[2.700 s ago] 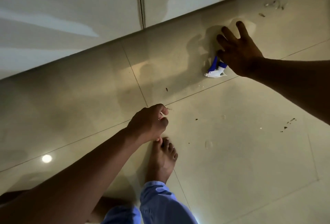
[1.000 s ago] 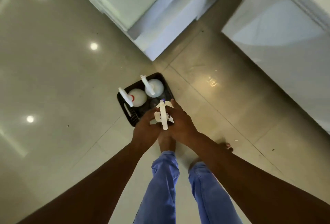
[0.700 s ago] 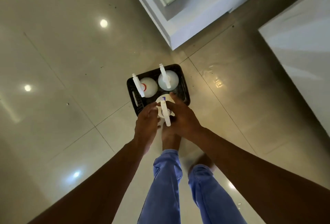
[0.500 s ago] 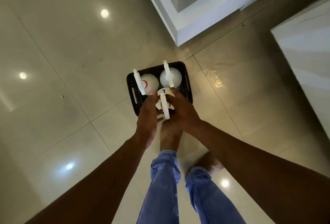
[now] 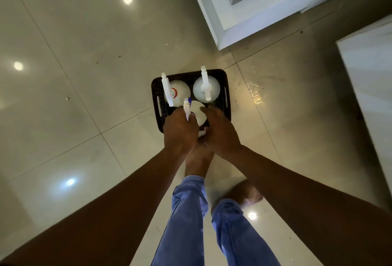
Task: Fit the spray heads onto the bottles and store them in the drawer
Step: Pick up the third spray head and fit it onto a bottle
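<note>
A black perforated basket [image 5: 227, 100] stands on the tiled floor, seen from straight above. Two white bottles stand in its far half, each with a white spray head: one at the left [image 5: 179, 90], one at the right [image 5: 206, 87]. A third white bottle [image 5: 198, 112] stands in the near half. My left hand [image 5: 179, 132] is shut on a white and blue spray head [image 5: 187, 109] over that bottle's top. My right hand [image 5: 220, 132] wraps the bottle's near right side. The bottle's neck is hidden.
My bare feet and blue trouser legs [image 5: 191, 212] are right below the basket. A white cabinet base [image 5: 222, 22] stands at the far right, and another white unit [image 5: 369, 79] along the right edge. Glossy floor tiles spread to the left.
Earlier my right hand picked a spray head off the floor by a wall. Since then I stand over the basket, and both hands have lowered the head onto the third bottle.
</note>
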